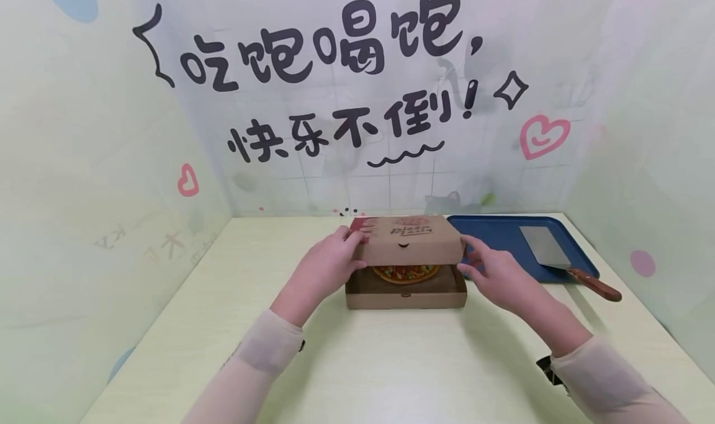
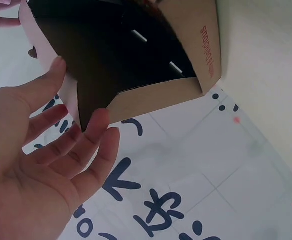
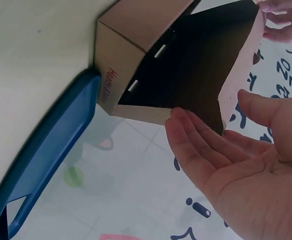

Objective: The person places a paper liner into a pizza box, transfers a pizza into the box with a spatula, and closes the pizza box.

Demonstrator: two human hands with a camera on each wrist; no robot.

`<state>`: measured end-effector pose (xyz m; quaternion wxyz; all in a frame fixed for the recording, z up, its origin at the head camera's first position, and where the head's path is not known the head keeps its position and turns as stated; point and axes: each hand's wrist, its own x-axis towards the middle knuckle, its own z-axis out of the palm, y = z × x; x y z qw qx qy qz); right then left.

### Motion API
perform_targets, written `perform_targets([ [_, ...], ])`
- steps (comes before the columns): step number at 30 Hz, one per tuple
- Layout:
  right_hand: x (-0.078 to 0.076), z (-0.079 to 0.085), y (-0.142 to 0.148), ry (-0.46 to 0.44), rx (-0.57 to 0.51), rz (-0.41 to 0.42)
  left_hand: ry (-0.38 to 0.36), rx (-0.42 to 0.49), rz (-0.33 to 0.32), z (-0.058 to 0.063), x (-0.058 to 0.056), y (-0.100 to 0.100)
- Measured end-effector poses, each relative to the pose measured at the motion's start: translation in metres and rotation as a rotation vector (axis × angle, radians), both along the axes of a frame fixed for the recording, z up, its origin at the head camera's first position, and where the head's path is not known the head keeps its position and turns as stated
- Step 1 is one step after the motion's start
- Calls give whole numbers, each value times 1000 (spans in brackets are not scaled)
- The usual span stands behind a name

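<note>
A cardboard pizza box (image 1: 406, 302) stands on the table with its lid (image 1: 410, 253) partly raised. Under the lid, part of a pizza (image 1: 406, 275) with colourful toppings shows. My left hand (image 1: 326, 266) holds the lid's left front corner, thumb on the front panel and fingers along the side, as the left wrist view also shows. At the opposite corner my right hand (image 1: 503, 278) holds the lid; its fingertips (image 3: 178, 114) touch the side panel and the thumb lies by the front panel. The back of the pizza is hidden by the lid.
To the right of the box lies a blue tray (image 1: 491, 231). A flat metal spatula (image 1: 544, 245) rests on it, its wooden handle (image 1: 598, 284) sticking out over the tray's front right edge. Walls with printed writing stand behind and at both sides of the pale table (image 1: 223, 324).
</note>
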<state>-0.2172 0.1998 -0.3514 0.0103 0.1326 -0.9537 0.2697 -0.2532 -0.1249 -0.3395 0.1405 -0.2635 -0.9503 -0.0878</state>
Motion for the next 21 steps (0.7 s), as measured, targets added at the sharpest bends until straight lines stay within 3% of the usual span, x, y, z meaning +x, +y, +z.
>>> perform_targets([
  [4,-2,-9,-2,4,10,17,21,-62,-3,-10,4,3],
  [15,-7,-32,-9,-28,105,32,175,-232,-66,-41,12,3],
  [21,-8,-36,-9,25,168,68,221,-285,-66,-51,14,2],
])
